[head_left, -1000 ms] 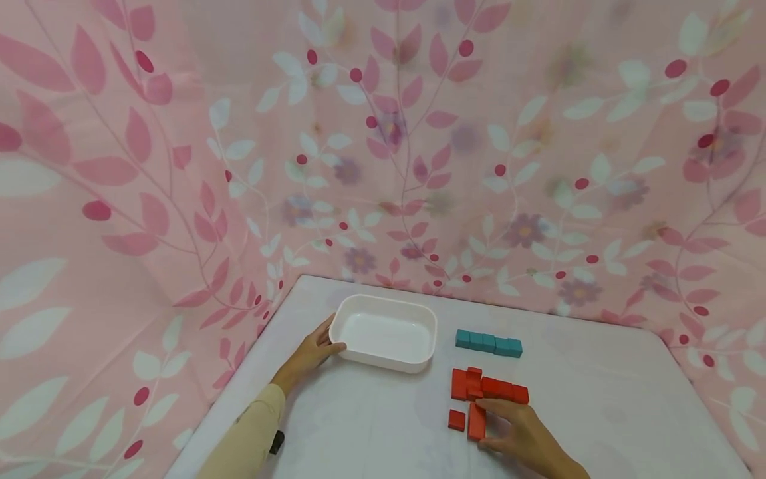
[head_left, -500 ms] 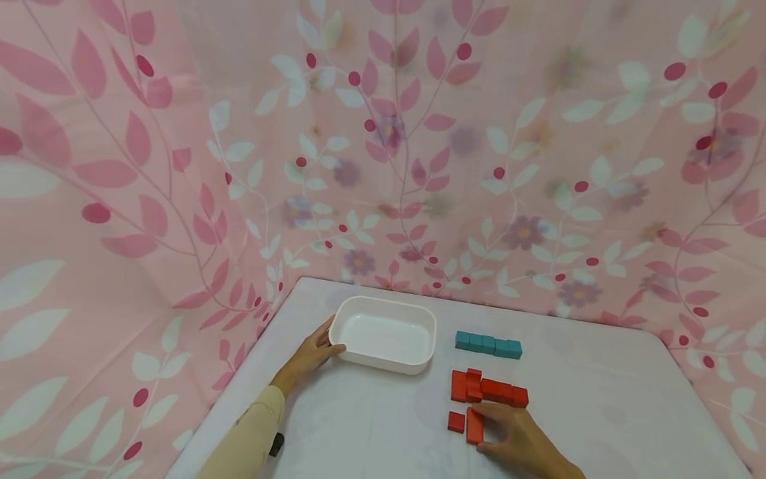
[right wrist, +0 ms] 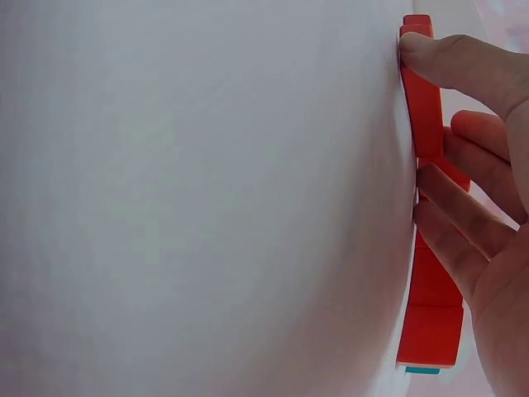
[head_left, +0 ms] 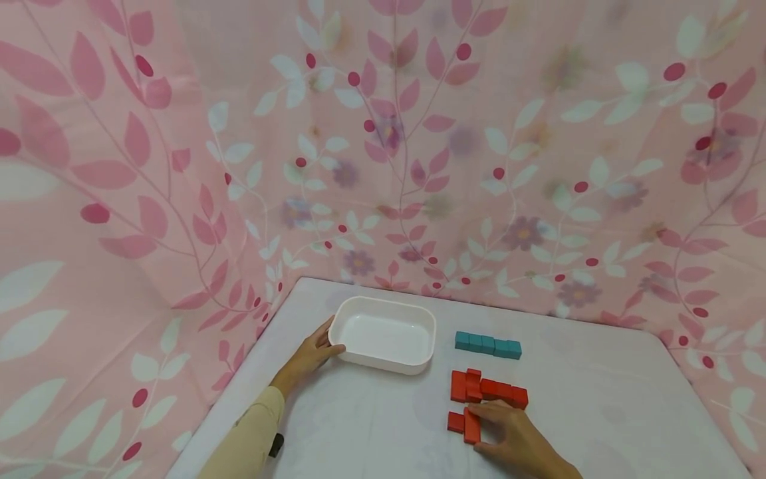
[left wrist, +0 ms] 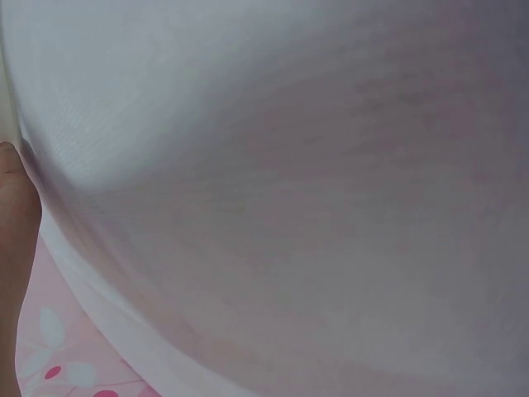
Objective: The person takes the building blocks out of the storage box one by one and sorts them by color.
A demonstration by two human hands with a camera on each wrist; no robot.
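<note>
In the head view, my left hand (head_left: 310, 354) grips the left end of a white rectangular basin (head_left: 383, 362), thumb at its front corner and fingers along its side. My right hand (head_left: 516, 434) pinches a long red block (head_left: 472, 426) by its two ends, thumb on the near end. The right wrist view shows the thumb on that red block (right wrist: 424, 112) too. Touching its left side is a small red cube (head_left: 456, 422). Behind them lies a row of red blocks (head_left: 497, 390), one piece standing higher. The left wrist view shows only part of the left hand (left wrist: 15, 223).
A row of teal blocks (head_left: 487, 344) lies behind the red ones, right of the basin. A small black object (head_left: 276, 444) sits beside the left sleeve. White cloth covers the table (head_left: 359, 426), and a pink floral curtain (head_left: 419, 166) hangs at the back and left.
My right hand has slid the long red block left until it meets the small red cube; a gap lay between them before. My left hand and the basin have stayed in place.
</note>
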